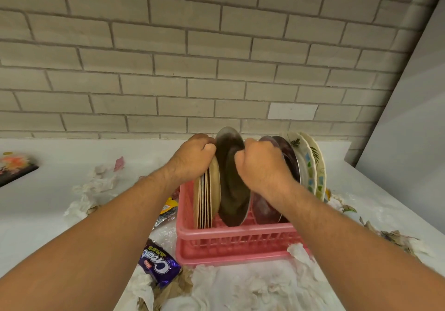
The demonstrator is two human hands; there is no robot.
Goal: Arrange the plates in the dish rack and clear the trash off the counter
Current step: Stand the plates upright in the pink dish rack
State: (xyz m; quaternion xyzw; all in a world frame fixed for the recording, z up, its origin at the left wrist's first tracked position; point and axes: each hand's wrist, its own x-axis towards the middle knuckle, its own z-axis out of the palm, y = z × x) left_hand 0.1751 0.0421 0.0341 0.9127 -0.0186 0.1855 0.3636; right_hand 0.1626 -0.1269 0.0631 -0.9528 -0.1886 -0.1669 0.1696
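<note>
In the pink dish rack (237,241) on the table (36,214), a dark plate (232,185) stands on edge between both hands. The left hand (192,158) curls its fingers over beige plates (207,200) just left; the right hand (262,166), equally near, clamps the dark plate's right rim. A purple wrapper (159,265) lies beside the rack.

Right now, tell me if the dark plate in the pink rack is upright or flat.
Upright: the dark plate stands on edge in the pink rack, beside the beige plates, right hand gripping its rim.
</note>
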